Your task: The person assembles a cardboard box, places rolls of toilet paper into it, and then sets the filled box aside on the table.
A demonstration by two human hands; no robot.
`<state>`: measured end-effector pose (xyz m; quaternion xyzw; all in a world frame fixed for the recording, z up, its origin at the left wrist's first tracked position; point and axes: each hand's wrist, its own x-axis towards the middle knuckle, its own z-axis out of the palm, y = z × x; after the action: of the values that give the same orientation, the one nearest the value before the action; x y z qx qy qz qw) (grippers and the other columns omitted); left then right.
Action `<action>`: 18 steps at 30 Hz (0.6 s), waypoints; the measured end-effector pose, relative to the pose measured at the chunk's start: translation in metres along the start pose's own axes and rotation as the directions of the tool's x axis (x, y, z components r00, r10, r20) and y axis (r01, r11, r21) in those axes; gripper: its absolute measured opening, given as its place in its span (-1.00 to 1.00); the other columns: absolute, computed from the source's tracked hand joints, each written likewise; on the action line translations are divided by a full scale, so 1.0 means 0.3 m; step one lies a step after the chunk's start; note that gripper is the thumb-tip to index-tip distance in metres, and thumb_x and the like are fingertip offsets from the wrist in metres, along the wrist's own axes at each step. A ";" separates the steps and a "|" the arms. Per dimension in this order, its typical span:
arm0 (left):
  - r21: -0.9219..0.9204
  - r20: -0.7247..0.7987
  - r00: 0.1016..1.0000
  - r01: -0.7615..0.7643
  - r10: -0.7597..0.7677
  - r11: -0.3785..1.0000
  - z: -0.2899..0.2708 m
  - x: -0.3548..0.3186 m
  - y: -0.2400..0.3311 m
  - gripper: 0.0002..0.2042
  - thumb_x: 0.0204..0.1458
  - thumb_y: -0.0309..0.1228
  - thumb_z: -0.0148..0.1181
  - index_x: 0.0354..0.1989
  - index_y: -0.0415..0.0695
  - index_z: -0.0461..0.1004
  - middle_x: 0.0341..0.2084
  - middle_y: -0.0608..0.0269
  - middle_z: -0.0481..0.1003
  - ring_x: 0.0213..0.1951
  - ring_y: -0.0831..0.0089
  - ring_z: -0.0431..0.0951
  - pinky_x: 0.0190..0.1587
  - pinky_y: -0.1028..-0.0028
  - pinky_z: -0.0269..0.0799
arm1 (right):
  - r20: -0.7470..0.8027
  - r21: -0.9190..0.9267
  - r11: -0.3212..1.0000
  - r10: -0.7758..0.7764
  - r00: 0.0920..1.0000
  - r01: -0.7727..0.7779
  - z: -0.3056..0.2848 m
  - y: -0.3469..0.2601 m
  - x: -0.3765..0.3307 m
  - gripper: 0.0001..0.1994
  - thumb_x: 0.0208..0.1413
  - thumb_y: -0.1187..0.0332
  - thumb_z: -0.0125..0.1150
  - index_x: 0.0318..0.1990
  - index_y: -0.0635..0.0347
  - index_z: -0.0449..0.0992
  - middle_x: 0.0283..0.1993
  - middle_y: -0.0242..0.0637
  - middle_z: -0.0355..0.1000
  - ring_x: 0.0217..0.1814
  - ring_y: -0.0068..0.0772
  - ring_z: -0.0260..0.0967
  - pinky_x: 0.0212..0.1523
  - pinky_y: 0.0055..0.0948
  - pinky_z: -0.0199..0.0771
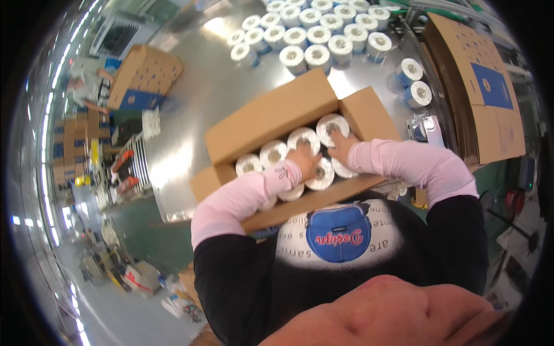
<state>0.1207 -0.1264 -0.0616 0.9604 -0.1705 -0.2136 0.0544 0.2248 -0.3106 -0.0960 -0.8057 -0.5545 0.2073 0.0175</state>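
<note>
Leaning over the open box [271, 115], in the head view, both hands touch upright rolls [273, 153], whose long axes run vertically. The right hand [343, 147], fingers spread, is nearer the end roll [328, 124] at the far right, just left of its palm. The left hand [304, 161] lies between the two rows, fingers slightly apart; I cannot tell whether either pinches.

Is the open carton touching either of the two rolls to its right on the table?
Apart: the head view shows bare metal table between the carton's right flap and both upper roll and lower roll.
</note>
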 end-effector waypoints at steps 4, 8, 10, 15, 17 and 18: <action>-0.478 -0.234 0.971 -0.080 -0.039 0.875 -0.302 0.117 -0.136 -0.77 0.03 -0.30 0.18 -0.19 -0.13 0.56 -0.37 0.02 0.56 -0.23 0.11 0.56 -0.08 0.29 0.45 | -0.055 0.528 0.839 -0.118 0.991 0.129 -0.345 0.080 -0.054 -0.61 0.04 0.31 0.12 0.06 0.15 0.46 -0.03 -0.07 0.47 0.03 -0.10 0.42 0.08 -0.22 0.40; -0.396 -0.599 0.753 0.015 -0.271 0.918 -0.429 0.305 -0.374 -0.81 0.03 -0.39 0.14 -0.19 -0.12 0.56 -0.26 0.06 0.53 -0.17 0.14 0.53 -0.10 0.32 0.44 | -0.661 0.366 0.912 0.395 0.638 -0.186 -0.269 0.582 -0.116 -0.63 -0.04 0.57 0.07 -0.02 0.09 0.50 -0.06 -0.12 0.46 0.06 -0.03 0.37 0.12 -0.23 0.36; -0.344 -0.644 0.720 0.027 -0.257 0.939 -0.361 0.476 -0.533 -0.80 0.00 -0.36 0.17 -0.20 -0.09 0.55 -0.19 0.09 0.52 -0.11 0.07 0.45 0.01 0.24 0.35 | -0.512 -0.033 0.854 0.432 0.743 -0.520 -0.192 0.841 -0.182 -0.58 -0.04 0.57 0.07 0.01 -0.03 0.50 0.32 -0.06 0.16 0.44 0.01 -0.03 0.34 -0.16 0.09; -0.537 -0.230 0.725 0.462 -0.649 0.706 -0.199 0.927 -0.715 -0.34 -0.10 0.14 0.18 0.16 0.04 0.35 -0.02 -0.07 0.47 0.05 0.01 0.45 0.13 0.22 0.32 | 0.096 -0.157 0.840 0.536 0.839 -0.519 -0.011 1.180 -0.268 -0.65 0.09 0.37 0.05 0.05 -0.14 0.51 0.48 -0.15 -0.12 0.55 -0.11 -0.30 0.44 -0.03 -0.18; -0.309 -0.041 0.725 0.645 -0.687 0.699 -0.145 1.048 -0.725 -0.34 -0.08 0.16 0.12 0.19 0.08 0.34 0.06 -0.08 0.41 0.14 -0.05 0.35 0.22 0.17 0.20 | 0.060 -0.155 0.855 0.508 0.859 -0.495 -0.009 1.231 -0.219 -0.65 0.09 0.36 0.05 0.06 -0.14 0.50 0.47 -0.12 -0.10 0.54 -0.10 -0.27 0.44 -0.04 -0.18; -0.106 0.069 0.724 0.690 -0.687 0.716 -0.148 1.094 -0.705 -0.35 -0.07 0.15 0.12 0.18 0.08 0.36 0.09 -0.08 0.39 0.17 -0.06 0.31 0.24 0.15 0.15 | 0.053 -0.148 0.856 0.507 0.860 -0.495 -0.007 1.245 -0.219 -0.64 0.10 0.36 0.05 0.07 -0.14 0.50 0.47 -0.11 -0.10 0.53 -0.10 -0.25 0.44 -0.05 -0.18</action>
<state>0.4831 -0.0421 -0.1875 0.9469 0.2115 -0.2405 0.0287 0.5369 -0.5130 -0.1699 -0.9116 -0.3380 0.2045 -0.1142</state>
